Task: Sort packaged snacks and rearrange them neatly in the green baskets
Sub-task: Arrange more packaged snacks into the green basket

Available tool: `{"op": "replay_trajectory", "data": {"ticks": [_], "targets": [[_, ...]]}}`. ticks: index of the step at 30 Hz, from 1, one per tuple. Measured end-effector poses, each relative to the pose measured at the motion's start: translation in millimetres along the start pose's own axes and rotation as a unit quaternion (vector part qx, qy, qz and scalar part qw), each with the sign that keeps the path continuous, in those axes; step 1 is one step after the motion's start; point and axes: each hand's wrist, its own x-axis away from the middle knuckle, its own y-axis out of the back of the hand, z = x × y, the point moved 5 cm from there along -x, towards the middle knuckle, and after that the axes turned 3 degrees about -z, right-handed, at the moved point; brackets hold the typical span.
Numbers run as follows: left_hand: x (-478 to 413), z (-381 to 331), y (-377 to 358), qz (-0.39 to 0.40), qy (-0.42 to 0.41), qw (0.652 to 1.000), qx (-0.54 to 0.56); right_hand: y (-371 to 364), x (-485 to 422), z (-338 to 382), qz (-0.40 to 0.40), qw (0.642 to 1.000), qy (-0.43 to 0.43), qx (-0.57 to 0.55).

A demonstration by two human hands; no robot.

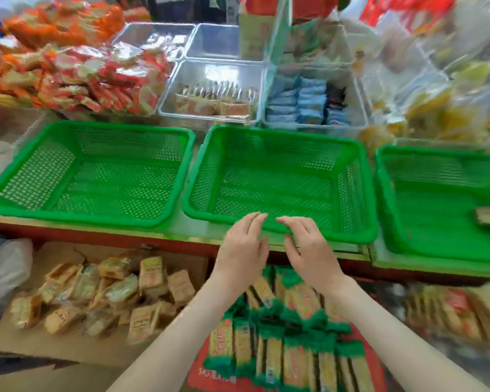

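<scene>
While left hand [242, 250] and right hand [309, 251] hover loosely spread, green baskets [280, 134] line what seems a shop counter [187, 226].

Only the person's two arms show. The left hand [242, 250] and the right hand [309, 251] are bare, with slim, long fingers. Blur softens the fingertips, so the nails cannot be made out. The left forearm [178, 323] and the right forearm [391, 321] are bare too, uncovered along all their visible length from the wrists to the near edge. Both forearms are slender and smooth, widening gradually toward the near side. The upper arms lie outside the view.
</scene>
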Motion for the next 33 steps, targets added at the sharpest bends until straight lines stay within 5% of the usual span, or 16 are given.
{"op": "replay_trajectory", "data": {"ticks": [9, 16, 23, 27, 33], "targets": [[-112, -219, -169, 0.048, -0.095, 0.994, -0.013, 200, 56, -248, -0.078, 0.982, -0.149, 0.089], [-166, -295, -307, 0.175, -0.096, 0.976, -0.088, 271, 78, -441, 0.090, 0.926, -0.291, 0.225], [-167, -311, -368, 0.251, -0.102, 0.950, -0.152, 275, 78, -524, 0.227, 0.861, -0.302, 0.340], [-170, -310, -373, 0.251, -0.083, 0.952, -0.152, 279, 64, -520, 0.201, 0.882, -0.234, 0.357], [-181, -328, -367, 0.165, -0.128, 0.965, -0.156, 263, 55, -463, 0.154, 0.965, -0.079, 0.195]]}}
